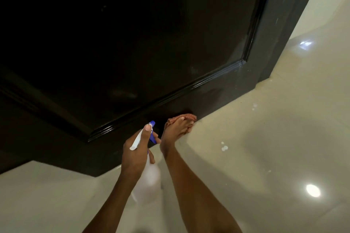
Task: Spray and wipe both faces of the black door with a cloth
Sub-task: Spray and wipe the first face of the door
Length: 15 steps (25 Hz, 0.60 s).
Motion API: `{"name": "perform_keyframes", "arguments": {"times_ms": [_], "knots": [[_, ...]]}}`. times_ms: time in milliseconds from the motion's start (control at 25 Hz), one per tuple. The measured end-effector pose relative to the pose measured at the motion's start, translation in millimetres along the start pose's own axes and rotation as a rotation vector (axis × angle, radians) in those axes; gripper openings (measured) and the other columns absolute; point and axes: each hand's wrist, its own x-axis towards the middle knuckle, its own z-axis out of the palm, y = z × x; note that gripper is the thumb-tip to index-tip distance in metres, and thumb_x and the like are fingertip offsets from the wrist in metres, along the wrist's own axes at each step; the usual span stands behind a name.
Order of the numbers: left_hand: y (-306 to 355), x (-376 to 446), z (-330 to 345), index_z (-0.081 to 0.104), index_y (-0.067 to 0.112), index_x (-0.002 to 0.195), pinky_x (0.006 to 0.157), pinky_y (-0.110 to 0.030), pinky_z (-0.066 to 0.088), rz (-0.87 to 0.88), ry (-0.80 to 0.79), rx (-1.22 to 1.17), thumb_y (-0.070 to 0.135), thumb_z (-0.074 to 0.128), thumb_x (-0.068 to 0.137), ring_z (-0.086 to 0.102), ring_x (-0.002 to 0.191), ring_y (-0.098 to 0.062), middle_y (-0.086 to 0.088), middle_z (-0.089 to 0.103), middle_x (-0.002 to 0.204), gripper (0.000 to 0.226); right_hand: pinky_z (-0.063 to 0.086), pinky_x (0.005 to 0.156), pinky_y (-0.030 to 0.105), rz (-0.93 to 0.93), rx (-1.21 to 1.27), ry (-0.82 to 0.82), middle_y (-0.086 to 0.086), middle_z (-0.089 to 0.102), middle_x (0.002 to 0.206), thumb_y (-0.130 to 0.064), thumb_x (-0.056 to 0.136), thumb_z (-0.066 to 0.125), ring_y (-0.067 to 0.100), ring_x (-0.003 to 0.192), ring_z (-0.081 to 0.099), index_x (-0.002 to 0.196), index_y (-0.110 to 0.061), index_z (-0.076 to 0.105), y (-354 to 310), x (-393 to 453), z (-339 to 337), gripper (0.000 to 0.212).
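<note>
Against glossy black door (pixel 132 43), reddish cloth (pixel 186 117)

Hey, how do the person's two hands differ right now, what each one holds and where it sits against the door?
The left hand grips a white spray bottle with a blue nozzle, while the right hand presses a reddish cloth. The left hand is held off the black door, whereas the right hand works the cloth against the door's bottom rail, near the floor. Both hands sit low, close together.
</note>
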Motion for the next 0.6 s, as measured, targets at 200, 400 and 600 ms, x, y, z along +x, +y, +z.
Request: {"name": "perform_keyframes", "arguments": {"times_ms": [200,400,600], "knots": [[14.5,19.4,23.3,0.067,0.015,0.089,0.057,-0.034,0.054,0.039,-0.073,-0.047,0.064,0.036,0.085,0.059,0.051,-0.022,-0.002,0.073,0.086,0.059,-0.008,0.121,0.024,-0.103,0.184,0.069,0.0,-0.006,0.171,-0.035,0.113,0.016,0.016,0.157,-0.004,0.163,-0.013,-0.002,-140.5,-7.0,-127.7,0.058],[25.2,27.3,41.1,0.066,0.018,0.087,0.06,-0.033,0.053,0.089,-0.026,-0.048,0.063,0.034,0.086,0.057,0.043,-0.014,0.001,0.073,0.083,0.055,-0.004,0.127,0.045,-0.187,0.185,0.035,-0.003,-0.012,0.171,-0.058,0.105,0.015,0.015,0.157,-0.011,0.162,-0.026,-0.007,-156.5,-12.9,-113.3,0.07],[10.8,27.5,40.1,0.068,0.019,0.085,0.07,-0.046,0.058,0.086,0.002,-0.024,0.068,0.035,0.087,0.06,0.045,-0.021,-0.005,0.074,0.08,0.059,-0.015,0.125,0.044,-0.447,0.029,-0.164,-0.012,-0.034,0.163,-0.068,0.1,0.012,0.008,0.152,-0.027,0.156,-0.027,-0.021,-100.3,-105.7,-78.4,0.077]]}}
